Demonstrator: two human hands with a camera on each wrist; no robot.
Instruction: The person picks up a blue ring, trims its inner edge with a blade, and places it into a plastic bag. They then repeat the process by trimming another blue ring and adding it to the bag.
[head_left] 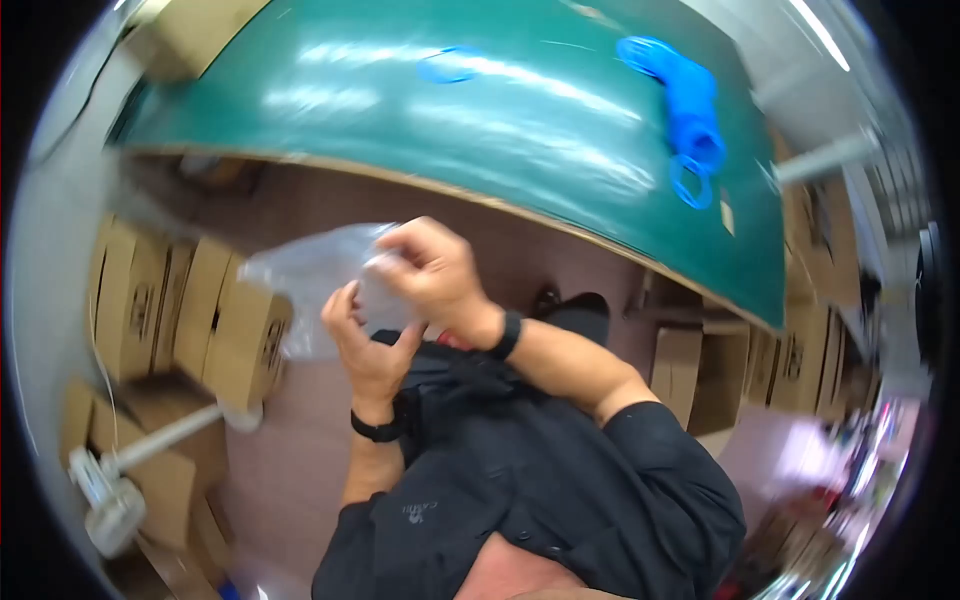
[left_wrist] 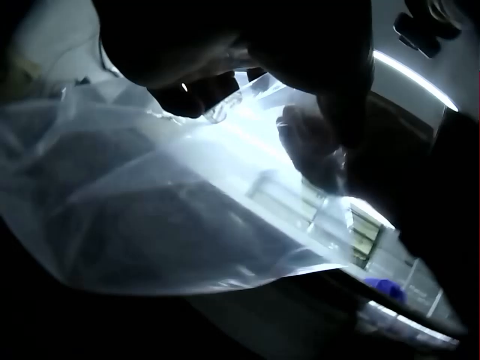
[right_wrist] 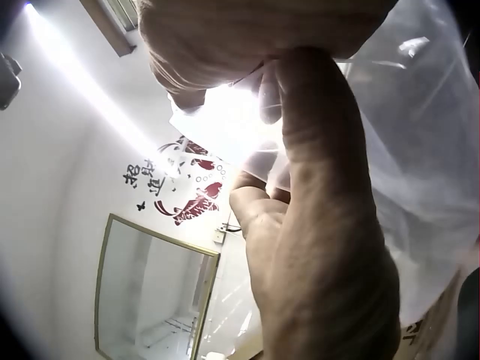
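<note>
A clear plastic bag (head_left: 305, 275) hangs in front of the body, below the green table's edge, and spreads out to the left. My right hand (head_left: 435, 270) pinches its upper edge between thumb and curled fingers. Just below and to the left, my left hand (head_left: 367, 350) grips the same edge, its fingers bent towards the right hand. From the left wrist, the bag (left_wrist: 150, 202) appears as a wide translucent sheet under dark, backlit hands. In the right wrist view a thumb (right_wrist: 322, 142) lies along the bag (right_wrist: 420, 157), close to the other hand's fingers.
The green table (head_left: 520, 130) lies ahead, with blue rings (head_left: 447, 66) and a blue tubular bundle (head_left: 692, 105) on it. Cardboard boxes (head_left: 215, 315) stand on the floor at the left; more boxes (head_left: 790, 360) are under the right end. A white stand (head_left: 165, 440) is at lower left.
</note>
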